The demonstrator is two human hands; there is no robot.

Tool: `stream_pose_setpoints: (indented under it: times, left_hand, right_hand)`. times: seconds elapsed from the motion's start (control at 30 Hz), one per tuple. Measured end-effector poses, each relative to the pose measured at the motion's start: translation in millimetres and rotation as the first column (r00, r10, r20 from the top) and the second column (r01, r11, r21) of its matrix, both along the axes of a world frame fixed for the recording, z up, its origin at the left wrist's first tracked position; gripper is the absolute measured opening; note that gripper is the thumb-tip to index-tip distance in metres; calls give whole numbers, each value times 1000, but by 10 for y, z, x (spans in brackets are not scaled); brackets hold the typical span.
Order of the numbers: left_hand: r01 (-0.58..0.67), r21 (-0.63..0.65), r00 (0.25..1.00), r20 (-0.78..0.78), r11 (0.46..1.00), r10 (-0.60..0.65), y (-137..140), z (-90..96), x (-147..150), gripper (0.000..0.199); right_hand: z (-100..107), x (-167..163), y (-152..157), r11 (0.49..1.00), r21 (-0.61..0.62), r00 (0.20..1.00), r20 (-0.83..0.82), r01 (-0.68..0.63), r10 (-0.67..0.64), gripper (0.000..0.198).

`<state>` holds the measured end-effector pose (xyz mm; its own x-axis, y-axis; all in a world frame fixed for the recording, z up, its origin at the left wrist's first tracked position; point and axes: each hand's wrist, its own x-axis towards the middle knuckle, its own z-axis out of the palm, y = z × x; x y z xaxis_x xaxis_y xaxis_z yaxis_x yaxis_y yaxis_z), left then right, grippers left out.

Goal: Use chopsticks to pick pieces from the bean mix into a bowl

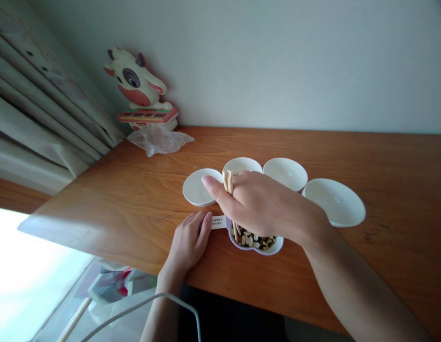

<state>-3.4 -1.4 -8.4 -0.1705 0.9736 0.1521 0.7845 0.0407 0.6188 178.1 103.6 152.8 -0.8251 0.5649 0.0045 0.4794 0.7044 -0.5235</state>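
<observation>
A pair of wooden chopsticks [227, 182] is gripped in my right hand [259, 199], which reaches over a lobed dish with a lilac rim [255, 251]. The chopstick tips point down into mixed seeds, nuts and beans [251, 239] in that dish. My hand hides its far part. A white strip with printed text [219, 222] sticks out from the dish's left side like a handle. My left hand [190, 237] rests at the table's front edge with curled fingers, its thumb and forefinger closed on the strip's outer end.
Beyond my right hand stand white bowls: one far left [199, 187], one behind [242, 164], one right of that [286, 173] and one far right [336, 202]. A cow-shaped toy keyboard [145, 95] and a crumpled plastic bag [161, 141] sit at the back left. A cable [163, 295] crosses in front.
</observation>
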Motion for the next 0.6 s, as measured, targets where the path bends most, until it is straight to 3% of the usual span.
stream_pose_setpoints:
  times: [0.27, 0.6]
  left_hand:
    - [-6, -4, 1000, 2, 1000, 6, -1, 4, 11, 35]
    - [-15, -20, 1000, -20, 1000, 14, 0, -20, 8, 37]
  right_hand:
    - [46, 37, 56, 998, -58, 997, -66, 34, -38, 72]
    - [58, 278, 330, 970, -140, 924, -303, 197, -231, 78]
